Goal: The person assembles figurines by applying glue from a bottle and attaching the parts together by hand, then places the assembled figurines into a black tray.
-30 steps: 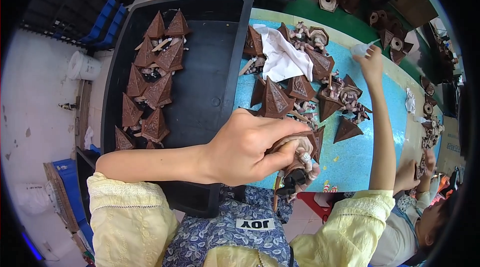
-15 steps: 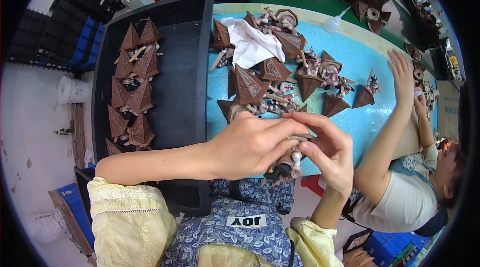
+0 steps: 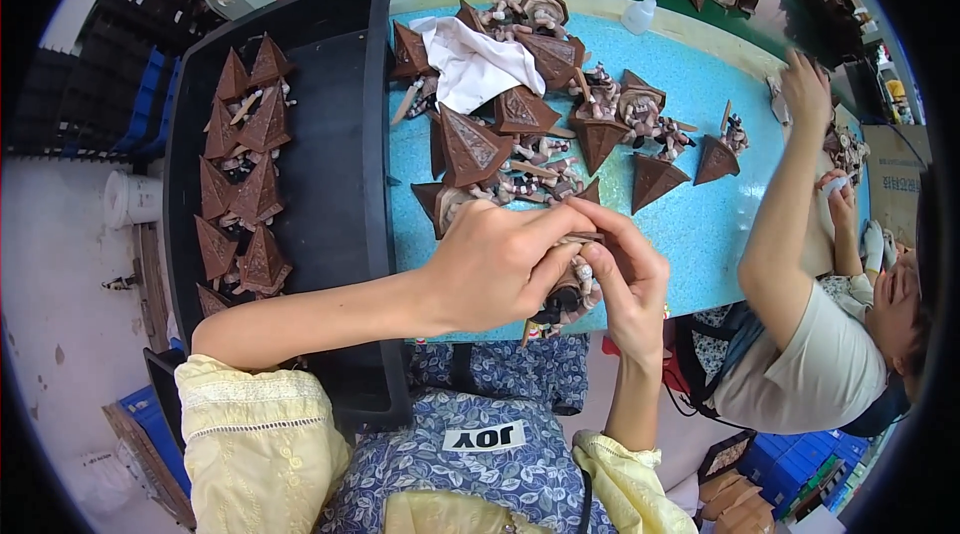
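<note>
Close to my body, above the near edge of the blue table [image 3: 740,269], I hold a small painted figurine [image 3: 572,296] between both hands. Black, white and pinkish-brown parts of it show below my fingers. My left hand [image 3: 490,262] curls over its left and top, and my right hand [image 3: 632,286] pinches it from the right with thumb and fingers. The fingers hide much of its upper part. Beyond my hands lie several similar figurines with brown pointed roofs [image 3: 472,149], and a crumpled white cloth [image 3: 468,69] rests among them.
To the left stands a long black tray [image 3: 335,194] with rows of roofed figurines [image 3: 258,189] inside. A white squeeze bottle [image 3: 640,14] is at the table's far edge. A co-worker [image 3: 810,364] sits at the right, one arm raised over the table.
The view has shifted slightly, so the table and tray sit further left. Both my hands keep hold of the figurine, with the fingers slightly rearranged. The co-worker's raised hand has moved.
</note>
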Demonstrator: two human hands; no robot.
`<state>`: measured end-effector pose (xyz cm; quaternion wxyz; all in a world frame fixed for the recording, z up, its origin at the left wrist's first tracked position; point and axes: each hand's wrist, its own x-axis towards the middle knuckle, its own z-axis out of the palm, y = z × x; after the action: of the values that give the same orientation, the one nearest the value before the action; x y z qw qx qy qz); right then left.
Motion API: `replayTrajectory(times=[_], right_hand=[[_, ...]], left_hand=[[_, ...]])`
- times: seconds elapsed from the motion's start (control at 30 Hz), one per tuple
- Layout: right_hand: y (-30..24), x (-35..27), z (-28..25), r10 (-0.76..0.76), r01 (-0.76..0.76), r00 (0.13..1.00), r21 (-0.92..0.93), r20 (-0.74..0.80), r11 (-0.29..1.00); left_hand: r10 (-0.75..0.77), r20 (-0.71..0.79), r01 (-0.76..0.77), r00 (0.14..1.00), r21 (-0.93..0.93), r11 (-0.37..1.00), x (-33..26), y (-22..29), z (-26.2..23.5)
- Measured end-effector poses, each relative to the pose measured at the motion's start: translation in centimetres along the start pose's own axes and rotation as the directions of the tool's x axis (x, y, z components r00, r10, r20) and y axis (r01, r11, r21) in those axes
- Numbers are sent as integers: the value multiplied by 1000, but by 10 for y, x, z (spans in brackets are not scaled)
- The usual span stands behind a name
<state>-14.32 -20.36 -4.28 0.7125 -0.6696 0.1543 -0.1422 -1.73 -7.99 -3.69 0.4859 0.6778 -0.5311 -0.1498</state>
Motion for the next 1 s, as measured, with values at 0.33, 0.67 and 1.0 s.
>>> replayTrajectory(times=[0.33, 0.67, 1.0], right_hand=[[9, -3, 6, -47, 40, 997, -108, -59, 993], [35, -12, 15, -243, 215, 941, -139, -236, 967], [41, -6, 19, -327, 283, 909, -193, -260, 939]], left_hand=[[-73, 8, 73, 997, -47, 996, 2, 0, -1], [-199, 165, 217, 966, -96, 972, 4, 16, -5], [-179, 187, 200, 966, -101, 974, 6, 12, -5]])
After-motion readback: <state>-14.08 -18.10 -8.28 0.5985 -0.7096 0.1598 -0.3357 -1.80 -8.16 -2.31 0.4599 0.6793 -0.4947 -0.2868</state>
